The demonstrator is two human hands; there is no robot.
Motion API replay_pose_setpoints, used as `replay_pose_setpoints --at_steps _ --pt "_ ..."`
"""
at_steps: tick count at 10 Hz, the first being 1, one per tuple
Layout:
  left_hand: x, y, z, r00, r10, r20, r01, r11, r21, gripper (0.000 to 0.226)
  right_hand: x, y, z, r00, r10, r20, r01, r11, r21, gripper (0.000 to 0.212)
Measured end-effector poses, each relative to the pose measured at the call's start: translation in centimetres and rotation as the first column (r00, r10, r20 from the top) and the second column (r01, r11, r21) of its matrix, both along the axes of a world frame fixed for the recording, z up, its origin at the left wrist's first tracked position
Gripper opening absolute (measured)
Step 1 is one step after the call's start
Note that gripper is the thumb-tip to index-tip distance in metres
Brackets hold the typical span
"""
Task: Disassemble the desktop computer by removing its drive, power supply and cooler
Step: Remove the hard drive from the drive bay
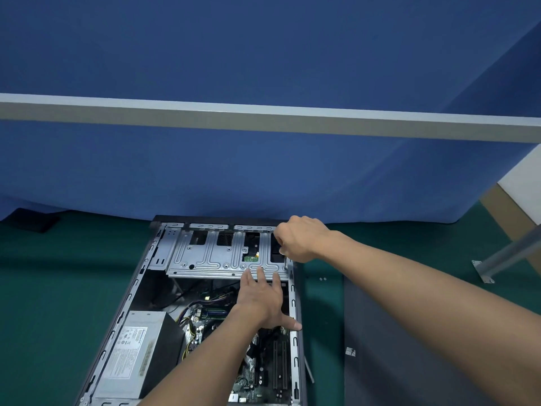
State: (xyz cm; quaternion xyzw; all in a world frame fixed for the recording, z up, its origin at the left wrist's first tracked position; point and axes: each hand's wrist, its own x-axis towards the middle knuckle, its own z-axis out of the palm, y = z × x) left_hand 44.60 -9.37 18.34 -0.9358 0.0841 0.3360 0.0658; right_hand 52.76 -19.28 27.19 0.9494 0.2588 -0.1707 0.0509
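The open dark grey desktop computer case lies on its side on the green mat. The left hand is flat inside it, with straight fingers spread a little. Their tips touch the near edge of the silver stamped metal drive cage, and the thumb points toward the right rim of the case. This hand holds nothing.

Just beyond these fingertips, a small green circuit board shows through an opening of the cage. Further to their right, the right hand makes a fist over the far right corner of the cage. Its fingers are curled around a thin grey metal tool. Only the shaft shows below the fist, and the handle is hidden in the hand.

Nearer to the person and left of the left fingers, the grey box-shaped power supply with a white label sits in the case. The green motherboard is partly seen under the left forearm.

To the right of both hands, a flat dark grey side panel lies on the mat. Two small screws lie between it and the case. A blue fabric partition stands beyond the right fingers.
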Motion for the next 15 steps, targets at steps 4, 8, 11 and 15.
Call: replay_pose_setpoints --at_steps 4,8,11,15 --pt "-0.05 0.08 -0.26 1.000 0.004 0.006 -0.004 1.000 -0.002 0.124 -0.01 -0.07 -0.16 0.997 -0.062 0.043 0.064 0.997 -0.052 0.029" --pt "-0.11 0.09 -0.16 1.000 0.003 0.007 -0.003 1.000 -0.004 0.124 0.13 -0.46 -0.35 0.991 -0.123 0.057 0.124 0.992 -0.012 0.032" --pt "-0.07 0.01 -0.16 1.000 0.001 0.015 -0.001 1.000 -0.001 0.124 0.04 -0.58 -0.44 0.991 -0.133 0.022 0.134 0.990 -0.041 0.043" --pt "-0.09 0.04 -0.35 1.000 0.006 0.014 -0.006 1.000 -0.004 0.124 -0.13 -0.55 -0.48 0.992 -0.121 0.028 0.122 0.992 -0.026 0.039"
